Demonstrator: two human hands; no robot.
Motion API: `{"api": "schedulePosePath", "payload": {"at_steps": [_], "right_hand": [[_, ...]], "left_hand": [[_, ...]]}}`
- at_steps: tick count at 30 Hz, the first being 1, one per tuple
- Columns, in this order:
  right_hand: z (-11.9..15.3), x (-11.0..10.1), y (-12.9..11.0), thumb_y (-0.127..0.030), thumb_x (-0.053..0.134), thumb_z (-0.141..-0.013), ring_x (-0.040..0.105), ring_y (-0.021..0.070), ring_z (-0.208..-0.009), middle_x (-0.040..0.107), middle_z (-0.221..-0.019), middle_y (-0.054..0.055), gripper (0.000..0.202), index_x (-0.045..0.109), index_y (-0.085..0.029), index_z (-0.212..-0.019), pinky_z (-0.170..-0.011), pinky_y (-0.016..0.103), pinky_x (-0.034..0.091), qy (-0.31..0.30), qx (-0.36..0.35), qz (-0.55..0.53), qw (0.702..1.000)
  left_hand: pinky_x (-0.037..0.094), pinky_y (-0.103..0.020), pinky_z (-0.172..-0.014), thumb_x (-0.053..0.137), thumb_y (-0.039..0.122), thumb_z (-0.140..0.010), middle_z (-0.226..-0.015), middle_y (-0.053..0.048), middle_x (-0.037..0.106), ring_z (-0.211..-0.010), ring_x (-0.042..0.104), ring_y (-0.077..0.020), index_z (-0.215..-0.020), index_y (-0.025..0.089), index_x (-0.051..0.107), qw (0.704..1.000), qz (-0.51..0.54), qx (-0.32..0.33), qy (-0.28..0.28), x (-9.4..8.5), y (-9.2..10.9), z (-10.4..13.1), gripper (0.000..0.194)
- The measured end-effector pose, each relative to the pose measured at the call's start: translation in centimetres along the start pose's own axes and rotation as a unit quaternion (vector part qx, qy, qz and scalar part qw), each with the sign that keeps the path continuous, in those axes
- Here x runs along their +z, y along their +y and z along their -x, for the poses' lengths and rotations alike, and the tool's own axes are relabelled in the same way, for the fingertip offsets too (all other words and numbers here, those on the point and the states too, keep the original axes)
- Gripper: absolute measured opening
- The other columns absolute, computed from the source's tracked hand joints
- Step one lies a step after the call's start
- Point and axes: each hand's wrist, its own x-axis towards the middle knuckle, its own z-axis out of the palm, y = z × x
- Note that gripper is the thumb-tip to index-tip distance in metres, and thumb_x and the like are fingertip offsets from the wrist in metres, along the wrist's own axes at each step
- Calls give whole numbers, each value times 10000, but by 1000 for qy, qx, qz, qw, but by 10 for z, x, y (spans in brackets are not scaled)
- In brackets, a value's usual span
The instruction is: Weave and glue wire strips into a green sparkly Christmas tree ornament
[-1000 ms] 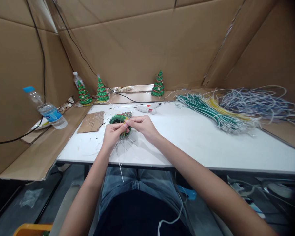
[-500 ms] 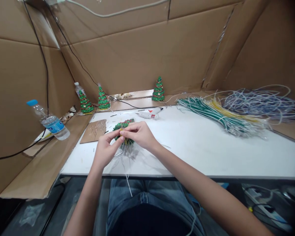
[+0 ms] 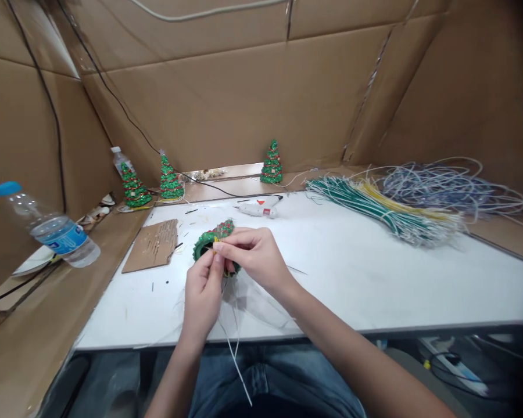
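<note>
A small green Christmas tree ornament [image 3: 206, 237] with red trim lies tilted on the white table, its dark hollow base partly turned toward me. Thin yellow wires [image 3: 217, 239] stick up beside it. My left hand [image 3: 204, 293] pinches the wires from the near side with thumb and forefinger. From the right, my right hand [image 3: 258, 255] is closed in a pinch on the same yellow wires, its fingertips against the left ones. White wires [image 3: 237, 363] trail from under the hands over the table edge. My fingers hide the lower part of the tree.
A glue gun [image 3: 257, 210] lies behind the hands, a cardboard piece [image 3: 151, 245] to the left. Three finished trees, one here [image 3: 272, 162], stand at the back. Bundled green wires [image 3: 353, 200] lie right, a water bottle [image 3: 61, 235] far left.
The tree has turned, so its hollow base shows more. My left hand has rotated more upright and come closer under the right. My view has shifted slightly; both hands keep their pinch.
</note>
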Motion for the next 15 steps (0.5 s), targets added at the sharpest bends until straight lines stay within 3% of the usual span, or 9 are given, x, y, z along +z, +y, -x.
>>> {"api": "schedulePosePath", "payload": {"at_steps": [4, 8, 15], "right_hand": [[6, 1, 2, -377, 750, -665, 537, 106, -418, 547, -492, -16, 266, 674, -145, -560, -424, 239, 435, -34, 77, -99, 991], [12, 2, 0, -390, 775, -633, 579, 118, -423, 568, -531, -15, 270, 665, -149, -583, -418, 236, 471, -57, 112, -121, 985], [24, 10, 0, -299, 734, -690, 553, 88, -408, 552, -615, -8, 183, 679, -156, -589, -374, 221, 460, 9, 57, -51, 997]], "left_hand": [[334, -245, -568, 469, 415, -903, -601, 8, 440, -592, 399, -131, -617, 186, 462, 1000, -1, -8, -15, -3, 1, 6, 366], [316, -249, -547, 453, 436, -903, -580, 11, 412, -570, 379, -131, -592, 189, 435, 999, 10, -22, -39, -7, -1, 10, 398], [323, -242, -525, 465, 448, -897, -560, 19, 424, -542, 389, -123, -623, 191, 473, 998, 20, -39, -44, -9, -6, 18, 376]]}}
